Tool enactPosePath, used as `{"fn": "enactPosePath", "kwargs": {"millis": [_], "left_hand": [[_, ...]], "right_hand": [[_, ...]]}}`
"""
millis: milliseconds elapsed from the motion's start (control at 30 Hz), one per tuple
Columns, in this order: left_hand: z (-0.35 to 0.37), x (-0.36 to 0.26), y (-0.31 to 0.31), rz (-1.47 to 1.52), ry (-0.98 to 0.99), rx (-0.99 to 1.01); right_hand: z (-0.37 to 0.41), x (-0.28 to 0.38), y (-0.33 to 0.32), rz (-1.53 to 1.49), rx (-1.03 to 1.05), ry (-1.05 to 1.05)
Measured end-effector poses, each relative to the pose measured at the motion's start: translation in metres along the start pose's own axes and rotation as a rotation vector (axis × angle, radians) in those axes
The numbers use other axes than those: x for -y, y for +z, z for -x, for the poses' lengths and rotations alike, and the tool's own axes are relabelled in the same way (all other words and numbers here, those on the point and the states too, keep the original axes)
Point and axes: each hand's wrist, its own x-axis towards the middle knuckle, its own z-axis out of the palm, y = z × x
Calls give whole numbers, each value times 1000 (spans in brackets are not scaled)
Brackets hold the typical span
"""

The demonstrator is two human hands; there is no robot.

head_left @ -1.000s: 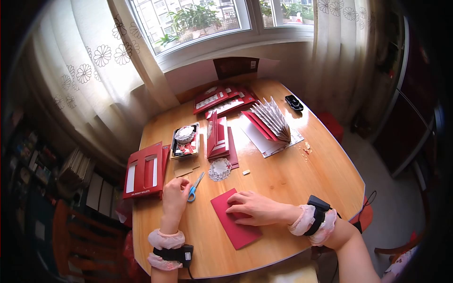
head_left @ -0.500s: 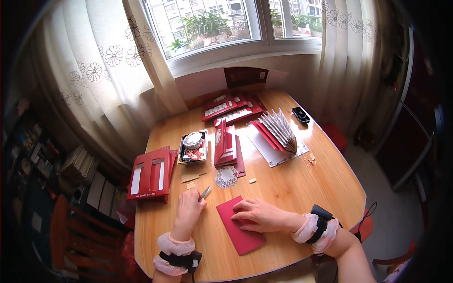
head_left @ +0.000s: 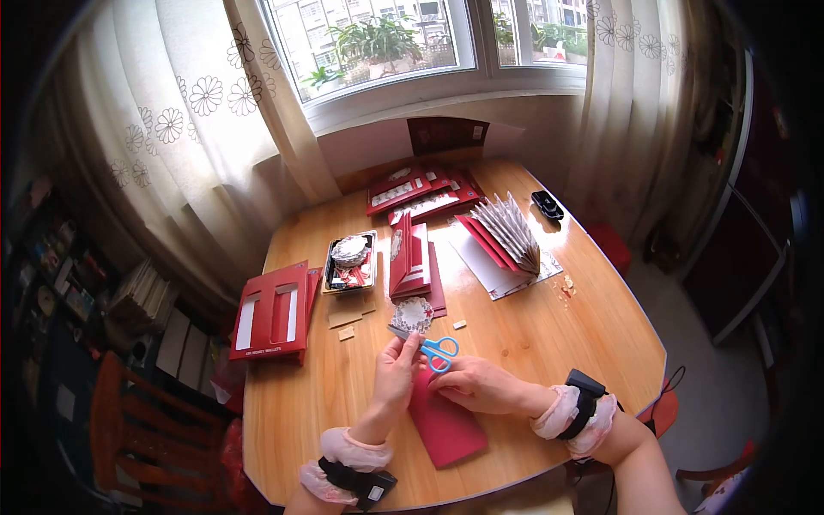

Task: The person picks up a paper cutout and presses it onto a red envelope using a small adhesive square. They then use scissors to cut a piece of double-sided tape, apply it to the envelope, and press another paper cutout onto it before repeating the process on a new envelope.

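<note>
Between the thumb and fingers of my left hand (head_left: 395, 378) is a pair of scissors (head_left: 427, 347), held around the blades, with the light blue handles pointing right. My right hand (head_left: 487, 386) has curled fingers at the upper edge of a red paper envelope (head_left: 451, 433) and pinches it there, close beneath the scissor handles; its fingertips are partly hidden. The envelope's lower end rests on the table near me. Just beyond the scissors lies a round patterned paper doily (head_left: 412, 312).
A black tray (head_left: 375, 262) holds more round papers and red pieces. Red packs (head_left: 273, 322) lie at left, others (head_left: 421, 190) at the back. Red folders (head_left: 410, 262) stand mid-table. A fanned paper stack (head_left: 506, 236) and a black object (head_left: 547, 206) are at right.
My left hand has moved right and now shows the scissors with their handles outward. My right hand has gone from lying flat on the envelope to pinching its upper edge.
</note>
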Motion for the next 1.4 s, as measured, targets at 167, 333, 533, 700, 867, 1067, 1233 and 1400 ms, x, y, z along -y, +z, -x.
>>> {"fn": "enactPosePath", "kwargs": {"millis": [167,333,533,700,867,1067,1233,1400], "left_hand": [[-3,22,7,159,-43,15],[-5,26,2,113,4,41],[3,23,10,7,80,28],[4,27,10,-84,152,97],[9,27,18,-114,194,104],[8,26,11,-357,124,285],[9,23,10,-452,130,301],[10,21,11,-541,144,310]], "right_hand": [[3,4,-4,122,-10,-45],[6,13,-14,242,-288,117],[-5,14,-26,369,-382,213],[-2,4,-20,361,-367,239],[-3,-23,-29,157,-530,500],[-6,-47,-31,190,-651,439],[-15,-57,-22,332,-646,370],[-21,-78,-14,-48,-652,426]]}}
